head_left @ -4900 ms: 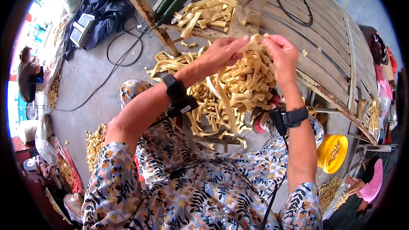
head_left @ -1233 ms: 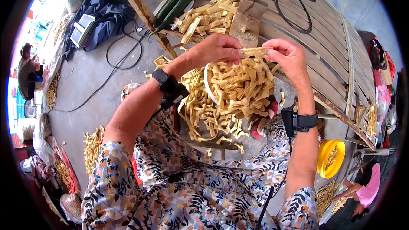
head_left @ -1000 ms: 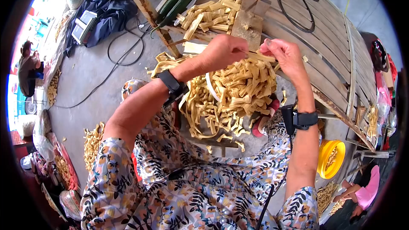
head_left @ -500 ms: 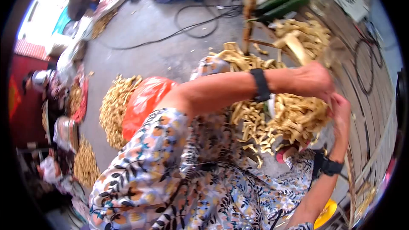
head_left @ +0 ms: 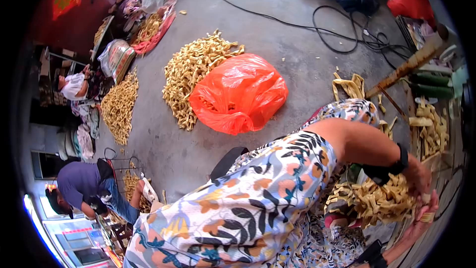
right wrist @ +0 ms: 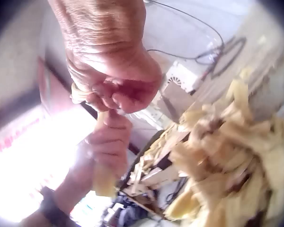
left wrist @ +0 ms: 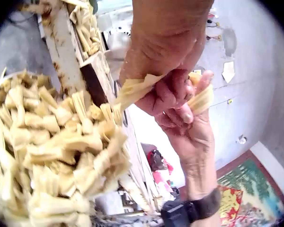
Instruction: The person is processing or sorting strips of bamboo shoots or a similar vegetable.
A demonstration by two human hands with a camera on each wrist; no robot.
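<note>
Both hands meet at the right side of the head view, beyond a basket-high pile of pale yellow knotted tofu-skin strips (head_left: 382, 201). My left hand (head_left: 419, 176) and right hand (head_left: 424, 218) pinch one pale yellow tofu-skin strip between them. In the left wrist view, one end of the strip (left wrist: 136, 91) sticks out beside the left fingers. Its other part (left wrist: 201, 100) lies across the right fingers. Curled fingers hide the middle of the strip. The right wrist view has the right hand (right wrist: 111, 61) above and the left hand (right wrist: 111, 142) below, fingers touching.
A red plastic bag (head_left: 243, 94) stands on the floor against a heap of knotted pieces (head_left: 196, 67). A rusty post (head_left: 411, 62) rises beside loose strips (head_left: 431, 129) on the slatted bench. A black cable (head_left: 329, 32) loops over the floor. A person in purple (head_left: 82, 183) bends at lower left.
The head view has swung to the left, bringing the red bag and floor heap to the middle. The hands, apart a second ago, are together again on a strip.
</note>
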